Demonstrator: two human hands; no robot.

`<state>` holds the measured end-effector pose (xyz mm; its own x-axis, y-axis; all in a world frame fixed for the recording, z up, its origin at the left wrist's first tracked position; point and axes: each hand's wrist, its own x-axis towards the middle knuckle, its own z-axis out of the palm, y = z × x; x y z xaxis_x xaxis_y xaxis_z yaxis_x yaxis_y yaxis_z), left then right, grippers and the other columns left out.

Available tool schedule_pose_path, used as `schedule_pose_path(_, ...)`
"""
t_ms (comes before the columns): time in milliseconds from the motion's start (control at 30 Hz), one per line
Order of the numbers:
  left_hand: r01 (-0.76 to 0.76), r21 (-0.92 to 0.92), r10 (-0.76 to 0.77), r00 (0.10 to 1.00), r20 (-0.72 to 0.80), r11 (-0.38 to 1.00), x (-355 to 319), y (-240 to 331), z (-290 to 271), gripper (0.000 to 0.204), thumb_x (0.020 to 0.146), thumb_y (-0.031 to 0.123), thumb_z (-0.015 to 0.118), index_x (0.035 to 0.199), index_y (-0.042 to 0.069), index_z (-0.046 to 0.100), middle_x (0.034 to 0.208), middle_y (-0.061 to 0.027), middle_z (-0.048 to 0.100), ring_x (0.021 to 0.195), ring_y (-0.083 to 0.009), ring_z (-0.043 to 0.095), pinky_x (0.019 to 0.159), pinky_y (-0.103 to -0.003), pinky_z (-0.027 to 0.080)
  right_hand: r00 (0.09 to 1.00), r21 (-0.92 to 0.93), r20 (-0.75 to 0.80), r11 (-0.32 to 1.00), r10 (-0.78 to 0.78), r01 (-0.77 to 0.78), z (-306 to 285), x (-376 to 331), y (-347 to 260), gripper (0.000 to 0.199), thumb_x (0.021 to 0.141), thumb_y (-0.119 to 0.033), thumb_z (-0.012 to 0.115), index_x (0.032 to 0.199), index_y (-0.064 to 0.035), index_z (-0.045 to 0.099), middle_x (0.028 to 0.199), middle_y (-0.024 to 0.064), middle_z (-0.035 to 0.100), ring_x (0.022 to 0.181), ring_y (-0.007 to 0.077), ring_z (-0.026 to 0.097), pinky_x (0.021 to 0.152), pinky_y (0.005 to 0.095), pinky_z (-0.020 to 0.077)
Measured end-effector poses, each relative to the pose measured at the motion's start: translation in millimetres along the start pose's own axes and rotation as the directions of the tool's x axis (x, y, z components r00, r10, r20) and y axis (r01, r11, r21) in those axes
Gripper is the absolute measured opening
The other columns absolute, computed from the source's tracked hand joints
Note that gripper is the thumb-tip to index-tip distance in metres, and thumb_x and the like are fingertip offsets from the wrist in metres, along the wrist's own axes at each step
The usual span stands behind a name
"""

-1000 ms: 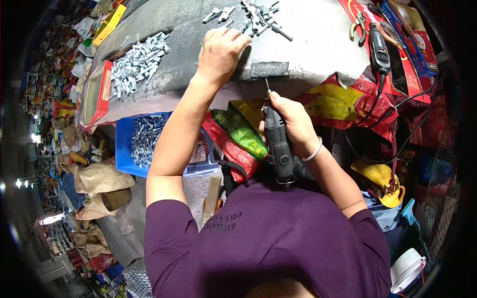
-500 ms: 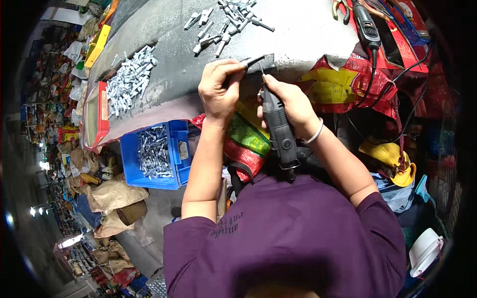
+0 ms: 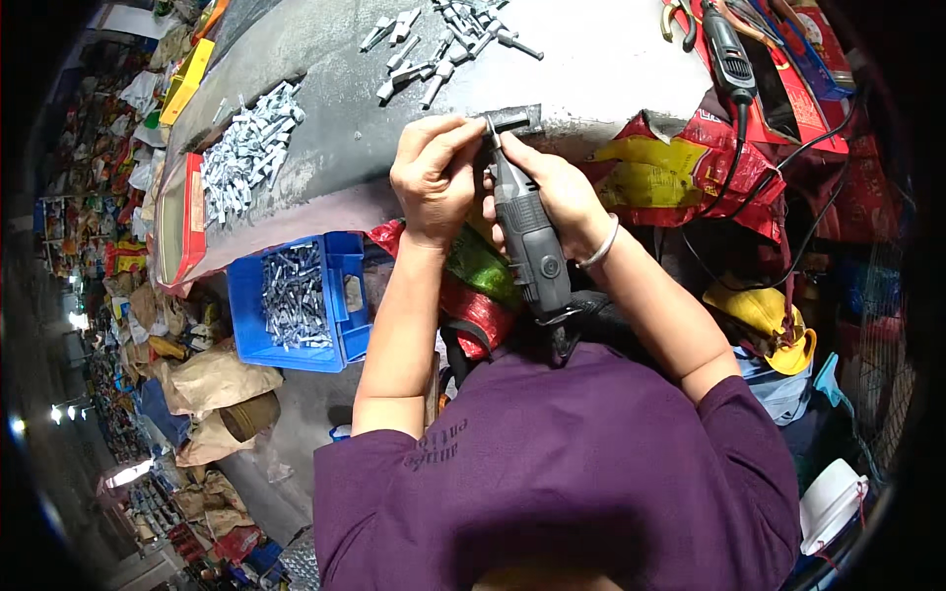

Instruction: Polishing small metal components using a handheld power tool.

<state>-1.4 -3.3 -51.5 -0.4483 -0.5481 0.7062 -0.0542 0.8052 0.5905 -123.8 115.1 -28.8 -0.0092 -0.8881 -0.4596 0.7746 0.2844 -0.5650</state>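
Head view, right hand [image 3: 557, 192] wrapped around grey rotary tool [image 3: 527, 236], left hand [image 3: 434, 177] at nine o'clock pinching small metal part [image 3: 490, 126], table [image 3: 591, 59] edge at twelve o'clock.

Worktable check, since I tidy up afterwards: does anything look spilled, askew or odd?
Small grey metal parts lie in loose heaps on the dusty grey table, not in the blue bin. Right hand grips a rotary tool; left hand pinches something at its tip. Nothing looks broken.

Metal parts [image 3: 448, 44] lie on the workbench [image 3: 325, 118], the blue bin [image 3: 296, 300] below its left edge.
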Motion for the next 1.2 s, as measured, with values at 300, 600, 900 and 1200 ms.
schedule_pose_path(300,-0.092,0.06,0.09,0.995,0.034,0.994,0.7,0.4,-1.5,0.028,0.079,-0.009,0.071,0.101,0.007,0.079,0.106,-0.008,0.07,0.094,-0.0198,0.064,0.084,-0.029,0.052,0.988,-0.036,-0.15,0.999,-0.041,0.036,-4.6,-21.6,-8.7,0.048,0.103,-0.048,0.053,0.093,-0.0018,0.061,0.068,0.012,0.067,0.046,0.0213,0.061,0.044,0.0317,0.0494)
schedule_pose_path(600,-0.011,0.25,-0.014,0.995,0.1,0.968,16.7,15.6,3.0,0.011,0.089,0.01,0.068,0.098,0.004,0.071,0.094,-0.0083,0.067,0.087,-0.0274,0.056,0.085,-0.038,0.046,0.988,-0.134,-0.085,0.984,-0.132,0.12,6.2,-36.3,-2.1,0.044,0.104,-0.043,0.053,0.089,-0.0022,0.061,0.064,0.0112,0.066,0.045,0.019,0.059,0.044,0.0282,0.0468)
schedule_pose_path(900,-0.039,0.291,0.023,0.998,0.057,0.956,12.1,4.5,6.6,0.017,0.097,0.019,0.062,0.091,0.004,0.064,0.088,-0.0094,0.062,0.084,-0.0294,0.053,0.083,-0.039,0.044,0.974,-0.198,-0.042,0.957,-0.224,0.212,-5.9,-14.8,8.8,0.043,0.105,-0.042,0.052,0.09,-0.0026,0.062,0.066,0.0114,0.067,0.046,0.019,0.06,0.045,0.0274,0.0484)
schedule_pose_path(1200,-0.07,0.294,0.059,0.997,0.046,0.953,6.9,0.1,8.2,0.017,0.098,0.02,0.061,0.09,0.004,0.062,0.086,-0.0094,0.061,0.084,-0.0299,0.052,0.083,-0.04,0.044,0.97,-0.165,-0.04,0.959,-0.242,0.232,7.3,-0.7,18.5,0.044,0.105,-0.042,0.053,0.089,-0.0023,0.061,0.065,0.0114,0.067,0.046,0.0188,0.06,0.044,0.0277,0.0476)
